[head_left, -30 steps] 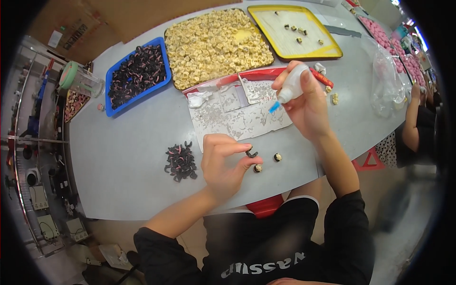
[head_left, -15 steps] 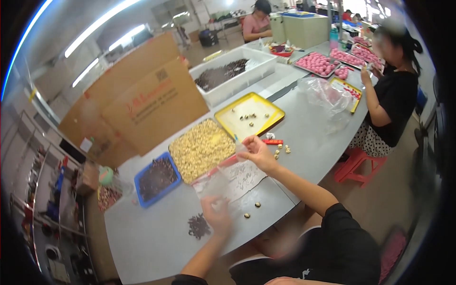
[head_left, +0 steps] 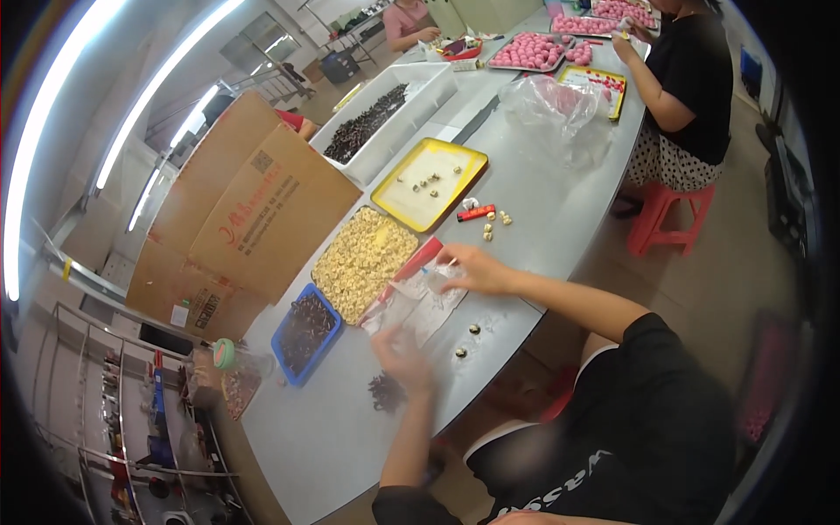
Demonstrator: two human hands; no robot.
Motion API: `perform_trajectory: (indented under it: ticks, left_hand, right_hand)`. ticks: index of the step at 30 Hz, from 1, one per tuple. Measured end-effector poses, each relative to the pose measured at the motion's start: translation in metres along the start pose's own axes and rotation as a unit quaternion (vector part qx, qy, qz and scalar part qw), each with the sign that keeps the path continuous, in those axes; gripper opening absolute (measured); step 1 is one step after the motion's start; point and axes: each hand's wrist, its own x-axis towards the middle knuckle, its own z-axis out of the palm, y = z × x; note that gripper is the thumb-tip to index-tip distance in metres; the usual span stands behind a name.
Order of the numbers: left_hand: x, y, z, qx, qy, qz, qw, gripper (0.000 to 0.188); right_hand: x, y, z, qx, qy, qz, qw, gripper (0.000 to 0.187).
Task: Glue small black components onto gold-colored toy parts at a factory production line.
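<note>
My right hand (head_left: 477,269) is closed around a small translucent squeeze bottle (head_left: 435,279) with a blue tip, held over a white sheet (head_left: 442,308). My left hand (head_left: 404,359) is smeared by motion near the sheet's left end, above a small pile of dark, thin pieces (head_left: 385,392); its fingers cannot be made out. Two small dark-and-gold round pieces, one of them a bead-like ball (head_left: 474,329), lie on the grey table by its near edge. Beyond the sheet stands a tray heaped with cream-coloured small pieces (head_left: 363,262).
A blue tray (head_left: 331,338) of dark pieces sits at the left. Farther back are a yellow-rimmed tray (head_left: 477,162), a white bin (head_left: 448,87), a red tube (head_left: 475,213) and a crumpled plastic bag (head_left: 560,122). An upright cardboard sheet (head_left: 271,210) flanks the table. A co-worker (head_left: 687,96) sits at right.
The whole view has turned and shifted. My right hand has brought the bottle lower, its blue tip no longer pointing up. My left hand stays blurred near the dark pile.
</note>
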Motion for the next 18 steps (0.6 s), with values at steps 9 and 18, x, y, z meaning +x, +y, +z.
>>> perform_trajectory:
  ticks: [9,18]
  left_hand:
    - [0.003,0.01,0.001,-0.013,0.006,-0.025,1.0,0.019]
    - [0.007,0.015,-0.001,-0.044,-0.01,-0.011,0.999,0.017]
  right_hand:
    - [-0.015,0.018,-0.057,-0.293,0.066,0.046,0.953,0.021]
    - [-0.021,-0.009,-0.05,-0.091,0.09,0.073,0.989,0.014]
